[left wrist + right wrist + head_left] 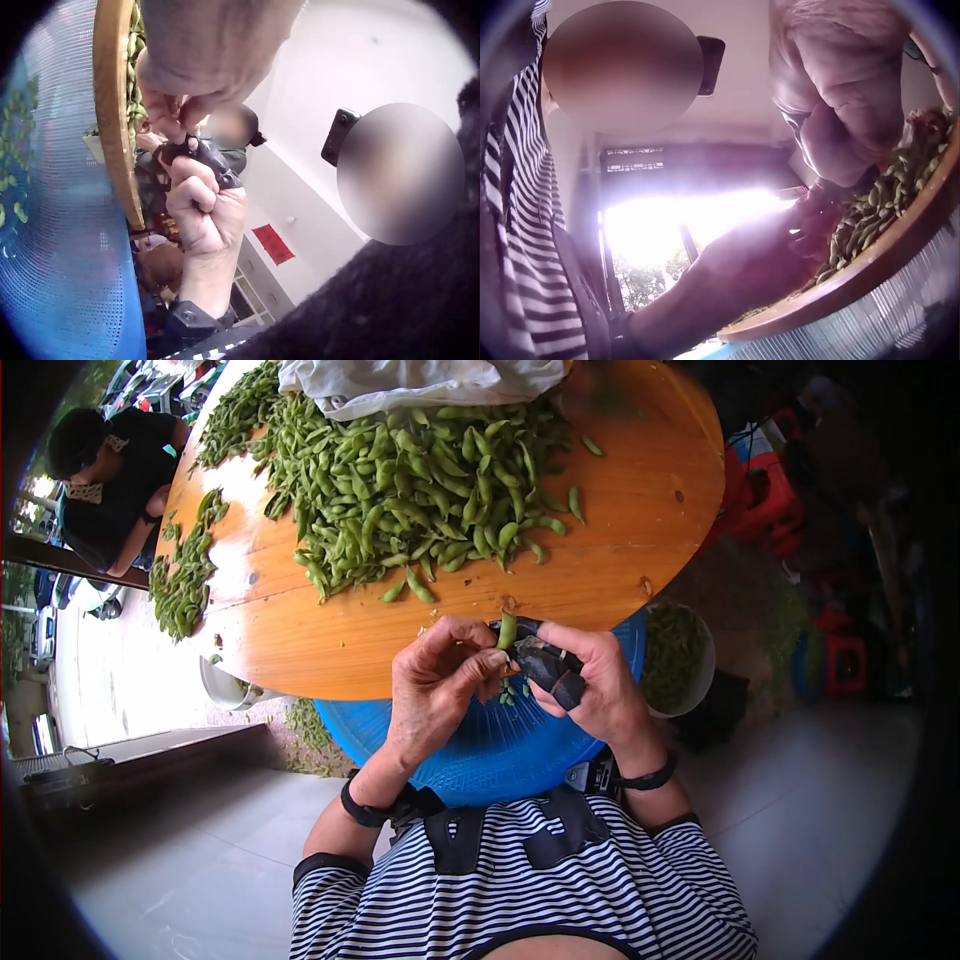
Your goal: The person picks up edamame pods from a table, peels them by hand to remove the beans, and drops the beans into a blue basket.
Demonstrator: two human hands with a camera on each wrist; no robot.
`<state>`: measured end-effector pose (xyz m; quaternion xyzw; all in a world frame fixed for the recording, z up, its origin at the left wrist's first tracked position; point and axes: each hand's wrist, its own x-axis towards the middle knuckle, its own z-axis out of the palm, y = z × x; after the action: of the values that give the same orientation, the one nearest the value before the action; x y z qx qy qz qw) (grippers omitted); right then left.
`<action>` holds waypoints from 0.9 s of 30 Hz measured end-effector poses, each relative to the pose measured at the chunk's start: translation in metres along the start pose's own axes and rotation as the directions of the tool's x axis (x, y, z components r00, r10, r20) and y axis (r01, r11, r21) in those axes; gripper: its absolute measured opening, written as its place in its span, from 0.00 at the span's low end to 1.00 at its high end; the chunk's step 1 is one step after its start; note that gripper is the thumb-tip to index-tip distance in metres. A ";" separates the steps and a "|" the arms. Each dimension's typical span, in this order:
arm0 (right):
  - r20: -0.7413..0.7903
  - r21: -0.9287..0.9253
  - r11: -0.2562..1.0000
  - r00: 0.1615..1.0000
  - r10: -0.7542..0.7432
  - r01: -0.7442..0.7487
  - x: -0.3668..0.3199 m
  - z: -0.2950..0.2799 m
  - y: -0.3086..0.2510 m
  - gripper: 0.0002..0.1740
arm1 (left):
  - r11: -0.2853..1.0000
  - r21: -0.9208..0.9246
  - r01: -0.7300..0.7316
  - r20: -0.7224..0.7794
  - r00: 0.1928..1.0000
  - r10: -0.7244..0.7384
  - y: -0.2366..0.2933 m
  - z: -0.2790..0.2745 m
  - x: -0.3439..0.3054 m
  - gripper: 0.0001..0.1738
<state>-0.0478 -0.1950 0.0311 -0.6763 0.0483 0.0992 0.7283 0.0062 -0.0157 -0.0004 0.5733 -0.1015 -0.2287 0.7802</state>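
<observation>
Left hand (437, 685) pinches one green pod (507, 632) while right hand (600, 682) grips one pair of black scissors (552, 665).

One wooden table (640, 530); one blue basket (480, 745); one black cutter (550, 665); two pale bowls (708, 670) (222, 690); countless green pods (420, 470).

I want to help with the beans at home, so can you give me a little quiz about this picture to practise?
1. True or false: the left hand pinches a green pod.
2. What does the right hand grip? A) a spoon B) a black tool C) a cup
3. What colour is the basket under the hands?
Key: 1 true; 2 B; 3 blue.
</observation>
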 end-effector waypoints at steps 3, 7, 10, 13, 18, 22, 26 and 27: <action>0.004 -0.021 0.994 0.994 -0.106 0.106 0.003 -0.001 0.009 0.06 | 1.000 0.027 -0.013 0.001 1.000 0.013 -0.001 -0.003 0.000 0.05; 0.113 0.262 0.962 0.988 -0.105 0.072 0.005 -0.006 0.018 0.13 | 0.954 -0.266 0.140 0.060 0.990 -0.129 -0.001 -0.006 -0.002 0.10; 0.186 0.519 0.853 0.968 -0.169 0.049 0.008 -0.003 0.024 0.20 | 0.822 -0.518 0.237 0.224 0.965 -0.137 -0.004 -0.011 0.004 0.12; 0.192 0.505 0.863 0.971 -0.142 0.026 0.008 -0.001 0.020 0.15 | 0.841 -0.454 0.294 0.192 0.954 -0.230 0.003 -0.008 0.005 0.14; 0.004 -0.426 0.824 0.912 -0.411 0.374 0.007 0.010 0.017 0.11 | 0.984 -0.030 0.173 0.082 0.982 -0.170 0.013 0.003 0.001 0.14; -0.037 -0.444 0.836 0.926 -0.376 0.322 0.000 0.018 0.009 0.13 | 0.983 0.138 0.122 0.104 0.985 -0.137 0.010 -0.004 -0.002 0.10; -0.015 -0.505 0.801 0.924 -0.382 0.323 -0.001 0.013 0.011 0.16 | 0.920 0.392 -0.008 0.254 0.962 -0.100 0.011 -0.021 -0.001 0.14; 0.013 -0.481 0.822 0.940 -0.340 0.304 0.000 0.010 0.012 0.16 | 0.955 0.283 0.088 0.287 0.943 -0.172 0.012 -0.024 -0.001 0.15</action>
<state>-0.0511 -0.1840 0.0205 -0.8359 -0.0658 -0.0411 0.5434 0.0185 0.0080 0.0027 0.6357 -0.2135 -0.3508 0.6536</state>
